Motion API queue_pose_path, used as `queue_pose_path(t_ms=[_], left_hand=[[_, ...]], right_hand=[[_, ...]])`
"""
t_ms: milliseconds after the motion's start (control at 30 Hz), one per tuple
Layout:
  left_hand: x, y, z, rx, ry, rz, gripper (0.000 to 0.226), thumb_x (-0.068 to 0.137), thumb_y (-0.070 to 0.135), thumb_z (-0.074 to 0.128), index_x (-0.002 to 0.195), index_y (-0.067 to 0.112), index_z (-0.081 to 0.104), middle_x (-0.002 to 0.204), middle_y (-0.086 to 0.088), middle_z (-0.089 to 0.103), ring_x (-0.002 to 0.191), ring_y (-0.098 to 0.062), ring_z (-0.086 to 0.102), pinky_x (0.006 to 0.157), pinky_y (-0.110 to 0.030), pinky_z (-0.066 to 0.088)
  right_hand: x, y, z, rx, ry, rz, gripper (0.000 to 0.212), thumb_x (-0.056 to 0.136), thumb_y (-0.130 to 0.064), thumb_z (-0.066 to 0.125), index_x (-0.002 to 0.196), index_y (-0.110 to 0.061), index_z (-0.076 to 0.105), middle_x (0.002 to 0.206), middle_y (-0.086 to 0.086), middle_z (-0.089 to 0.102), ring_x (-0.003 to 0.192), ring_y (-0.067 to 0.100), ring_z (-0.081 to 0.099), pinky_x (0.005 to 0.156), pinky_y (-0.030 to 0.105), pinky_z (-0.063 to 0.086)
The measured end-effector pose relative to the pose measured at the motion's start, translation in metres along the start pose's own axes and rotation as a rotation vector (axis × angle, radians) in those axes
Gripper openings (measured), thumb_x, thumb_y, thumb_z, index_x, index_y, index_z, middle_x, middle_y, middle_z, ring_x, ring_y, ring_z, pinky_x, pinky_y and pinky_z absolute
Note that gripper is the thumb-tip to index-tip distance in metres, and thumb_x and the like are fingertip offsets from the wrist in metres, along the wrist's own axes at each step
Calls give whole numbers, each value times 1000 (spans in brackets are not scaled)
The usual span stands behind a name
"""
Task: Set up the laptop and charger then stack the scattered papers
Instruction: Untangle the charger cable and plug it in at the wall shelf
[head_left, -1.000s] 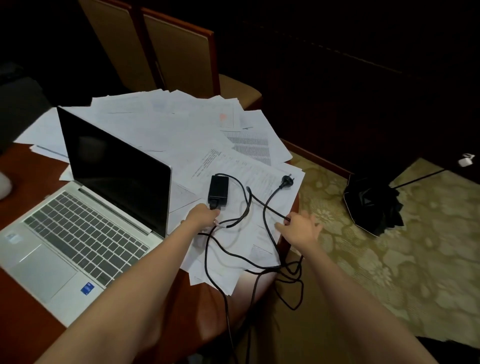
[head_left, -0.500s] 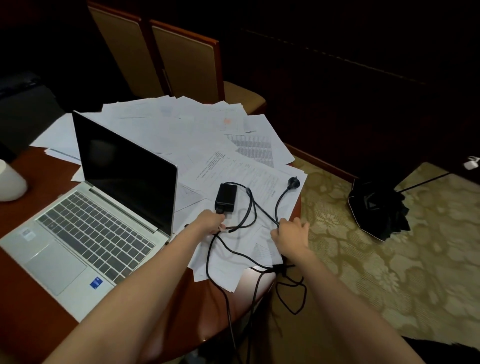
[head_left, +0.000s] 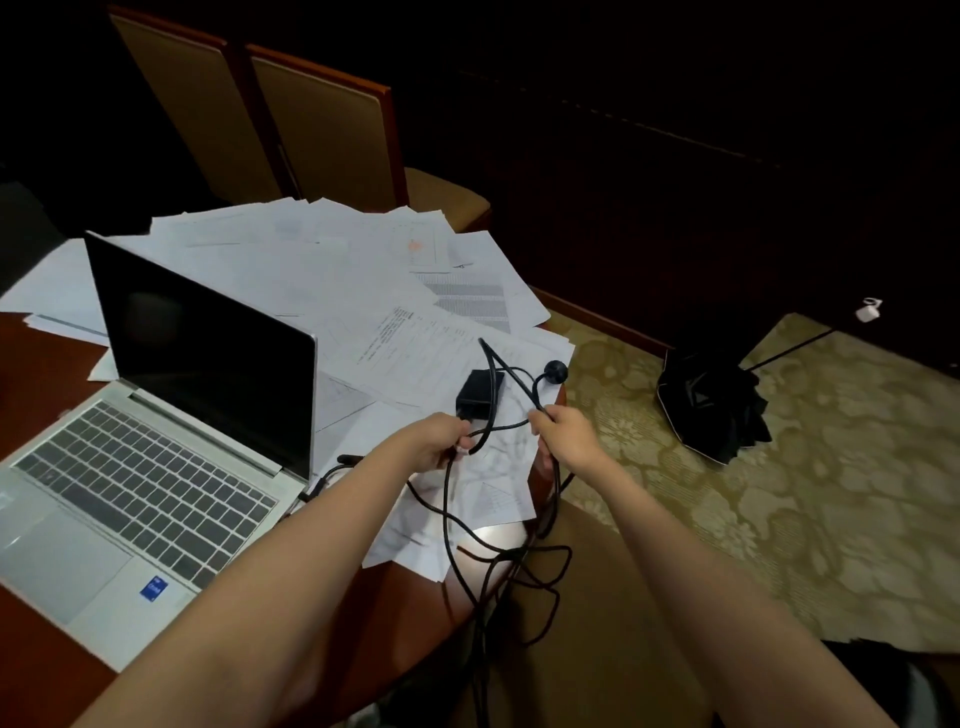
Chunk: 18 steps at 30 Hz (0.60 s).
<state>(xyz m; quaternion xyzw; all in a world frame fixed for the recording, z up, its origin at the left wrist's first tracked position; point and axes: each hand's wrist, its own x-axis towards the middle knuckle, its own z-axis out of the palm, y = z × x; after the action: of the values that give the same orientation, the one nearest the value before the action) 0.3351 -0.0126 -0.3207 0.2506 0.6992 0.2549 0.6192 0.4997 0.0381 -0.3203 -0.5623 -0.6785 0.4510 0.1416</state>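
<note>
Your left hand (head_left: 440, 442) is clamped on the charger cable (head_left: 448, 519) just below the charger brick (head_left: 480, 389), which lies on the scattered papers (head_left: 311, 270) near the tabletop's (head_left: 52, 358) right edge. Your right hand (head_left: 566, 439) is closed round the strand behind the wall plug (head_left: 557, 370), probably to separate the tangle. The open laptop (head_left: 156, 467) waits at the left.

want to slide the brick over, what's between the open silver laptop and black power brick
Head view: loose white printed papers lie between silver laptop and black power brick.
</note>
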Motion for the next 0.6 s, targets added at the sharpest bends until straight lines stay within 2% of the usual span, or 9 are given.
queue_pose_path(t_ms=[133, 233, 333, 433, 500, 600], left_hand=[[-8, 27, 2, -11, -12, 72, 32, 102, 15, 27, 72, 16, 38, 31, 11, 38, 53, -8, 25, 49, -19, 21], [-17, 52, -1, -28, -18, 158, 32, 102, 15, 25, 72, 18, 35, 34, 11, 40, 54, -8, 26, 50, -20, 23], [-28, 78, -7, -76, -21, 259, 31, 102, 13, 24, 72, 18, 32, 54, 4, 38, 55, -9, 27, 51, -19, 22], [-41, 101, -12, -98, 15, 360, 32, 102, 11, 24, 72, 18, 31, 61, 1, 35, 55, -10, 30, 50, -20, 21], [-47, 115, -17, -123, 62, 426, 32, 102, 10, 24, 71, 18, 31, 62, 0, 35, 55, -10, 31, 51, -20, 21], [-55, 130, -27, -163, 94, 496, 31, 101, 9, 23, 72, 17, 33, 63, -1, 35, 56, -11, 31, 51, -20, 21]], right_hand=[[5, -19, -23, 173, 83, 23, 36, 93, -23, 51, 58, -12, 48, 44, 0, 48, 45, 19, 42, 60, 33, 39], [7, -32, -35, 210, 120, 29, 35, 90, -29, 57, 62, -12, 48, 46, -1, 49, 49, 20, 42, 55, 31, 37], [6, -52, -43, 299, 129, 10, 26, 89, -29, 61, 75, -10, 51, 51, 1, 48, 45, 15, 44, 47, 25, 34], [7, -83, -48, 375, 127, -48, 15, 89, -22, 61, 91, -8, 55, 63, 3, 60, 37, 6, 53, 45, 19, 43], [9, -105, -49, 369, 133, -84, 7, 90, -20, 60, 87, -15, 56, 80, 1, 63, 46, 3, 58, 48, 16, 44], [13, -134, -48, 381, 167, -128, 7, 89, -19, 62, 87, -18, 55, 83, -3, 61, 63, 5, 58, 53, 17, 41]])
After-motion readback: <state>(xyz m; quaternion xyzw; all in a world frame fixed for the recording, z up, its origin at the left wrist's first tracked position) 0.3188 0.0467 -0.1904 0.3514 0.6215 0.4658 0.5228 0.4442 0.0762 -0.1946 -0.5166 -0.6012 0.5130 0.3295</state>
